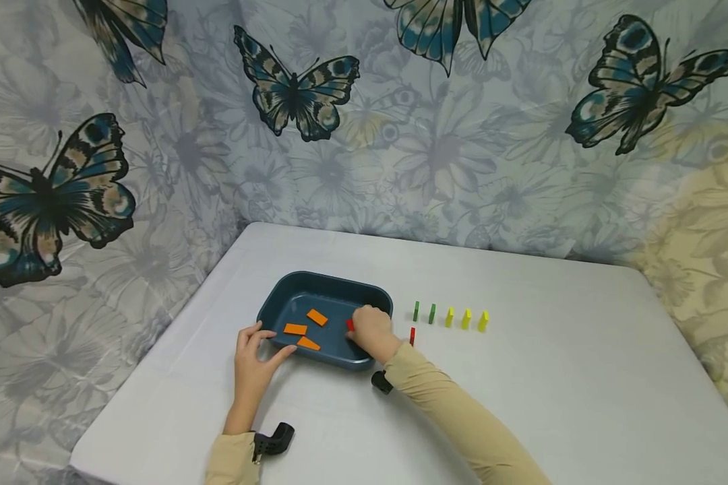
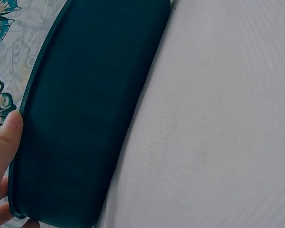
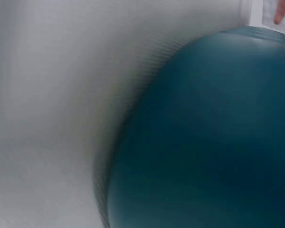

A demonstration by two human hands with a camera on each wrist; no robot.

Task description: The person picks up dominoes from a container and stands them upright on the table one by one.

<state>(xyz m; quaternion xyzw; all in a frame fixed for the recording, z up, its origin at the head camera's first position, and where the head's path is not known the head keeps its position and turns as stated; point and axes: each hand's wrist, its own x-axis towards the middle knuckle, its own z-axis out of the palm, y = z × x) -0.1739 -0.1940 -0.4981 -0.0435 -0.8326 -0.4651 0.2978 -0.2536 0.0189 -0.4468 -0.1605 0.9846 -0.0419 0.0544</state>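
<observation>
A dark blue rectangular tray (image 1: 315,281) stands on the table, with several orange blocks (image 1: 295,329) lying flat in its left half. My left hand (image 1: 256,364) holds the tray's near left corner, thumb on the front rim and fingers at the left side. Inside the right part of the tray, my right hand (image 1: 373,331) pinches a red block (image 1: 350,325), mostly hidden by the fingers. Another red block (image 1: 412,335) stands upright just right of the tray, partly behind the right wrist. In the right wrist view, only the tray's outer wall (image 3: 204,133) shows large.
Right of the tray, two green blocks (image 1: 432,313) and three yellow blocks (image 1: 466,319) stand upright in a row. The white table (image 1: 558,377) meets butterfly-patterned cloth at its back and left. A black wrist camera (image 1: 274,439) sits on the left wrist.
</observation>
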